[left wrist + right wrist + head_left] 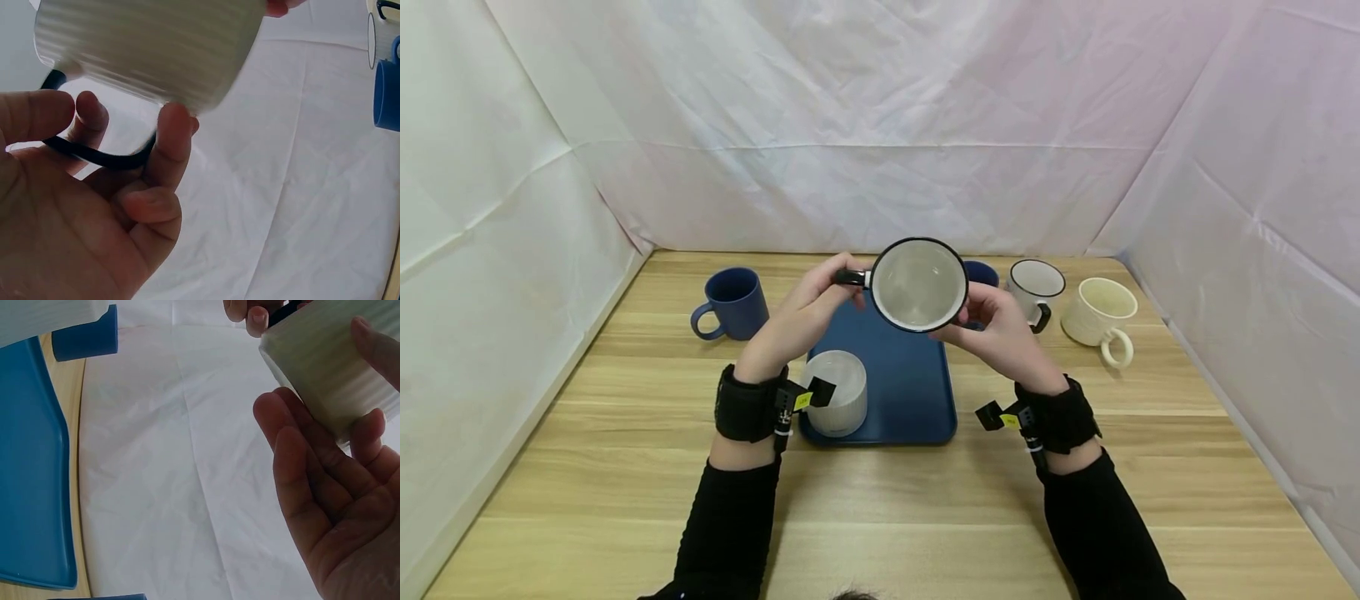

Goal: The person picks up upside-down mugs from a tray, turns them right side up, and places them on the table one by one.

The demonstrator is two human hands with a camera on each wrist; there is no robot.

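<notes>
Head view: I hold a white mug with a black rim [918,285] up above the blue tray [902,392], its mouth turned toward me. My left hand [808,321] has its fingers [172,140] curled round the mug's black handle [852,277], which sticks out to my left. My right hand [1000,333] cups the ribbed wall of the mug on the other side, fingers bent against it; the right wrist view shows my palm under the ribbed white side.

On the tray, at its near left corner, a ribbed white cup [838,392] stands upside down. A dark blue mug [733,304] sits on the bench [880,508] to the left of the tray, its handle to the left. Behind my right hand a second blue mug [983,272] is partly hidden. Further right stand another white mug with a black rim [1034,292] and, just beside it, a cream mug [1101,315] with its handle toward me. White sheets hang round the bench on three sides.
</notes>
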